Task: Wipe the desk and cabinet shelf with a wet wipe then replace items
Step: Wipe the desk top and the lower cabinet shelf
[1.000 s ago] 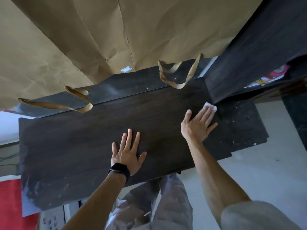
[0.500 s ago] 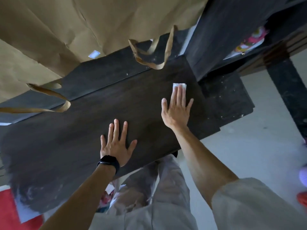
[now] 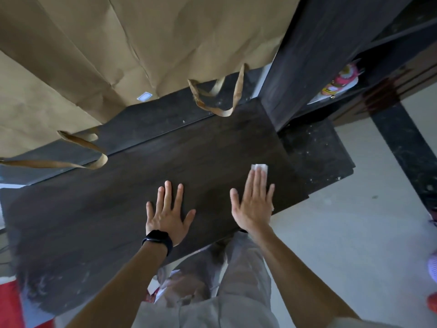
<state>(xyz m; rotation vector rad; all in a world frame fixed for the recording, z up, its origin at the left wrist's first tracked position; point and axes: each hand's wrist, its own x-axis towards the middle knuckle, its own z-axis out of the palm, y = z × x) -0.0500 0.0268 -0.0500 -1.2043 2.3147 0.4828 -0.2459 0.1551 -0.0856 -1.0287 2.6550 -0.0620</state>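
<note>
A dark wood desk (image 3: 118, 209) fills the middle of the view. My right hand (image 3: 254, 202) lies flat on its right part, straight fingers pressing a small white wet wipe (image 3: 260, 167) whose edge shows past the fingertips. My left hand (image 3: 168, 211), with a black band on the wrist, rests flat with spread fingers on the desk near the front edge. A dark cabinet (image 3: 319, 55) rises at the right; its shelf (image 3: 335, 100) holds a pink and white item (image 3: 343, 79).
Large brown paper bags (image 3: 142, 43) with loose handles stand along the back of the desk. A dusty lower dark ledge (image 3: 314, 152) juts out at the right. Grey floor (image 3: 354, 245) lies beyond the front edge, and my trousers show below.
My right hand has slid the wipe from the desk's back right corner by the cabinet toward the front edge. My left hand has stayed flat on the desk.
</note>
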